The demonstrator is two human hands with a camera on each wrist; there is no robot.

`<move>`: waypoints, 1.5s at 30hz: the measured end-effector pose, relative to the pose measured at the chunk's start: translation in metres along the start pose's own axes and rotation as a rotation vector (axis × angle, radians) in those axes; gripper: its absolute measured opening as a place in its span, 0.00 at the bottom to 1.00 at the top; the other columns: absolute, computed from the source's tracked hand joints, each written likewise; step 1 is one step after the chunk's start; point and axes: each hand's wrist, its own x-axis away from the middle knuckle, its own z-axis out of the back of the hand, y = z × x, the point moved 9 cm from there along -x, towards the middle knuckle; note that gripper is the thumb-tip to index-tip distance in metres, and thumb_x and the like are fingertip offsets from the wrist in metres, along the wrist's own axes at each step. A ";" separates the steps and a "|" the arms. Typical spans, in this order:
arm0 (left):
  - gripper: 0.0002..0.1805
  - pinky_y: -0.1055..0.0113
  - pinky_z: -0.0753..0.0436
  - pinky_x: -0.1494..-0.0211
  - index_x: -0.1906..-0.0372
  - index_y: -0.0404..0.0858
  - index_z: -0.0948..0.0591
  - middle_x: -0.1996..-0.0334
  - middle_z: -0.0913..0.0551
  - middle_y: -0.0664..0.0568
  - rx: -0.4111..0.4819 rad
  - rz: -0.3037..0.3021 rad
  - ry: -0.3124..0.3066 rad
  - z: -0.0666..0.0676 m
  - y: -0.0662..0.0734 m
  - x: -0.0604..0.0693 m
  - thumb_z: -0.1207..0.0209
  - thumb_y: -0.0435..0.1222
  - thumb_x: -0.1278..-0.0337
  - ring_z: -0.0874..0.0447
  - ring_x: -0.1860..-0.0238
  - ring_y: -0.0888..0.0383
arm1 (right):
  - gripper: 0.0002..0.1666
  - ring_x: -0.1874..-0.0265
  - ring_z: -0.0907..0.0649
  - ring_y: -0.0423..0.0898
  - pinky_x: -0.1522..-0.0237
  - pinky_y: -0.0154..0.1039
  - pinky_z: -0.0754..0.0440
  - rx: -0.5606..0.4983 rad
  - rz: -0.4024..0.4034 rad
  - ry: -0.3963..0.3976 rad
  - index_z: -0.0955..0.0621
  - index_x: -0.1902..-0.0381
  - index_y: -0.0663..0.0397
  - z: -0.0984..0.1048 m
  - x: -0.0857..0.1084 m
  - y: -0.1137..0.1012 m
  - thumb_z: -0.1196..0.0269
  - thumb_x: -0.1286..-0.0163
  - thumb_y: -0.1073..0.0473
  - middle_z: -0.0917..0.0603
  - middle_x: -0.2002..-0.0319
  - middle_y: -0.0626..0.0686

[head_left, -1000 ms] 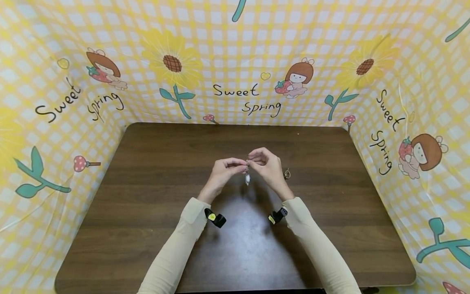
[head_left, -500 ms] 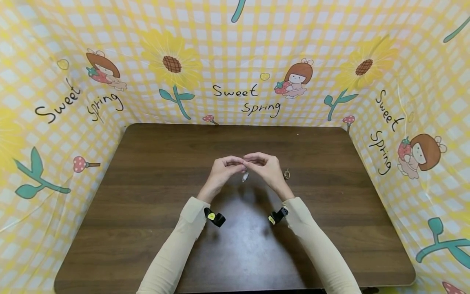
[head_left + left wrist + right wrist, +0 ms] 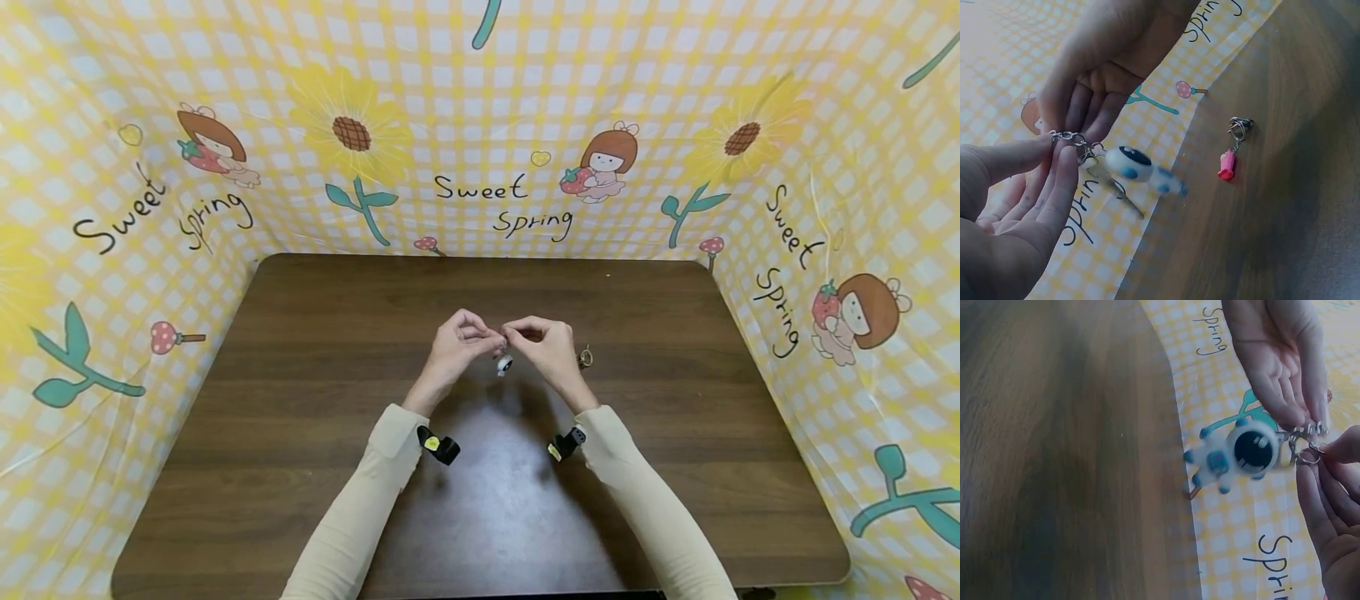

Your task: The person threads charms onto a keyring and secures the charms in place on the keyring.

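Observation:
A small white-and-blue astronaut keychain hangs between my two hands, its dark visor showing in the right wrist view. Thumb and fingers of my left hand pinch its metal chain. My right hand pinches at a metal ring of the same keychain, fingertips nearly meeting the left ones. A slim key-like piece dangles beside the astronaut, blurred. Fingers partly hide the ring and chain.
A second keychain with a pink charm and metal rings lies on the brown wooden table, just right of my right hand. A yellow checked cloth walls the table at the back and sides.
The astronaut has swung and turned, now showing its dark visor. Both hands shift slightly at the chain; my left fingers have lifted and spread a little, while the second keychain stays put.

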 end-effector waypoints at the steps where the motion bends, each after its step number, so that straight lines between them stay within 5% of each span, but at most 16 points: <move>1: 0.13 0.49 0.12 0.47 0.59 0.34 0.25 0.66 0.10 0.47 0.009 -0.001 0.011 0.001 0.001 0.000 0.34 0.19 0.37 0.10 0.68 0.58 | 0.04 0.68 0.12 0.41 0.63 0.28 0.16 0.005 0.017 -0.002 0.08 0.60 0.63 0.001 0.000 -0.001 0.28 0.30 0.66 0.08 0.65 0.58; 9: 0.12 0.62 0.11 0.52 0.62 0.35 0.25 0.67 0.10 0.47 0.039 0.003 0.080 0.009 0.005 -0.001 0.35 0.18 0.36 0.10 0.69 0.60 | 0.04 0.63 0.12 0.49 0.56 0.35 0.13 0.081 0.124 -0.061 0.11 0.59 0.64 -0.002 0.002 -0.007 0.31 0.26 0.66 0.09 0.63 0.58; 15: 0.11 0.61 0.10 0.53 0.62 0.33 0.25 0.67 0.10 0.46 0.060 -0.013 0.082 0.012 0.006 -0.002 0.36 0.18 0.36 0.10 0.68 0.58 | 0.04 0.61 0.13 0.49 0.55 0.44 0.12 0.134 0.170 -0.102 0.12 0.57 0.63 -0.006 0.002 -0.011 0.33 0.25 0.68 0.11 0.61 0.56; 24: 0.13 0.56 0.10 0.50 0.64 0.34 0.25 0.67 0.10 0.46 0.061 -0.011 0.095 0.013 0.007 -0.001 0.35 0.17 0.37 0.09 0.68 0.57 | 0.04 0.63 0.12 0.48 0.62 0.39 0.12 0.261 0.290 -0.123 0.11 0.58 0.63 -0.010 0.006 -0.021 0.32 0.26 0.69 0.10 0.61 0.55; 29: 0.13 0.63 0.10 0.55 0.65 0.34 0.25 0.68 0.09 0.45 0.061 -0.008 0.100 0.012 0.007 -0.001 0.35 0.17 0.38 0.09 0.68 0.56 | 0.04 0.62 0.11 0.48 0.61 0.40 0.12 0.307 0.301 -0.105 0.10 0.59 0.63 -0.011 0.008 -0.025 0.32 0.27 0.69 0.10 0.61 0.55; 40: 0.13 0.67 0.11 0.59 0.68 0.32 0.25 0.67 0.10 0.40 0.009 -0.043 0.149 0.013 0.009 0.001 0.35 0.16 0.39 0.09 0.69 0.56 | 0.03 0.61 0.11 0.51 0.59 0.42 0.11 0.371 0.363 -0.088 0.11 0.59 0.63 -0.016 0.011 -0.032 0.31 0.27 0.69 0.10 0.62 0.57; 45: 0.12 0.69 0.11 0.62 0.69 0.30 0.24 0.66 0.10 0.34 -0.082 -0.074 0.202 0.015 0.012 0.001 0.33 0.16 0.42 0.09 0.69 0.57 | 0.03 0.64 0.12 0.50 0.61 0.42 0.11 0.377 0.381 -0.081 0.12 0.60 0.64 -0.018 0.013 -0.035 0.33 0.27 0.70 0.11 0.63 0.57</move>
